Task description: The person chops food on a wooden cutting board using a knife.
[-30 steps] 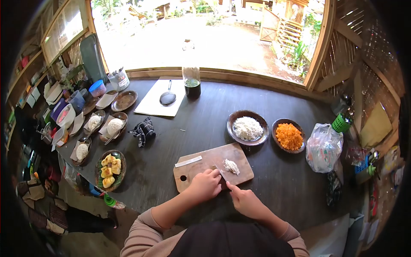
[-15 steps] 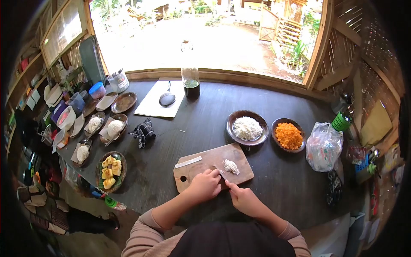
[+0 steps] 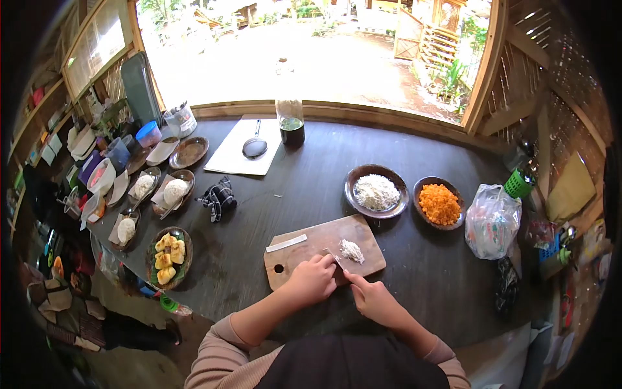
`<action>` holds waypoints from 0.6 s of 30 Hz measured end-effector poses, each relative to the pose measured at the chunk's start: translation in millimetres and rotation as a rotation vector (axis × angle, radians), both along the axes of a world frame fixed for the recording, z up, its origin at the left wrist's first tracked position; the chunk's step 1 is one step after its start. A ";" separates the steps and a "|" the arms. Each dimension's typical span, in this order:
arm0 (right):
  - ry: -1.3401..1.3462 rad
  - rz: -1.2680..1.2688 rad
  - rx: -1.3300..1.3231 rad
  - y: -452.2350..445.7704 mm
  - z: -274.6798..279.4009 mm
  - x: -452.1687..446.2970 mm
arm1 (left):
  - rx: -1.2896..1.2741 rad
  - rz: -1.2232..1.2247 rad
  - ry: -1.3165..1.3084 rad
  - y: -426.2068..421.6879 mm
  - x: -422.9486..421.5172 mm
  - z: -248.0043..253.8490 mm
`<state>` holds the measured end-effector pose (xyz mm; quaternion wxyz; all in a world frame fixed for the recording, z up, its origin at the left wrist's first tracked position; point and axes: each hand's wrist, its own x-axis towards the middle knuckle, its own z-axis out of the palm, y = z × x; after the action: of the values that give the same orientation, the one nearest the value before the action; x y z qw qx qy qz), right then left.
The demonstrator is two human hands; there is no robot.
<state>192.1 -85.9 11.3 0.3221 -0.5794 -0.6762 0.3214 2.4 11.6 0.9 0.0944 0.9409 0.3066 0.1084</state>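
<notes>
A wooden cutting board [image 3: 301, 267] lies on the dark table, with a small heap of white shreds [image 3: 352, 251] and a pale strip [image 3: 286, 243] on it. My left hand [image 3: 314, 279] is closed on the board, its fingers pressed round something too hidden to make out. Just right of it, my right hand [image 3: 374, 300] is closed round a knife, whose blade [image 3: 339, 260] shows beside my left fingertips. Behind the board stand a plate of white shreds [image 3: 376, 192] and a bowl of orange shreds [image 3: 439, 204].
At the left are a plate of yellow pieces [image 3: 170, 257], small dishes with white mounds [image 3: 175, 190] and a checked cloth [image 3: 219, 198]. A bottle [image 3: 292, 133] stands near a strainer [image 3: 254, 148] on paper. A plastic bag [image 3: 492, 222] is at the right. Part of another person [image 3: 123, 330] shows lower left.
Both hands stay closed at nearly the same spot on the board. The whole view has shifted slightly.
</notes>
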 end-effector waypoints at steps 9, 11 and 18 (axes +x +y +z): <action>-0.028 0.029 -0.004 -11.4 16.6 4.2 | -0.029 0.008 0.008 -1.3 -2.0 0.6; -0.013 0.025 -0.058 -13.1 20.3 5.4 | -0.034 -0.007 0.023 0.0 -2.9 3.3; 0.101 -0.024 -0.172 -9.5 11.6 4.8 | -0.045 -0.009 0.009 0.6 -3.3 0.2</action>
<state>196.9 -95.4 22.9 0.3086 -0.5960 -0.6220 0.4033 -0.9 12.2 1.0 0.1148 0.9404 0.3049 0.0969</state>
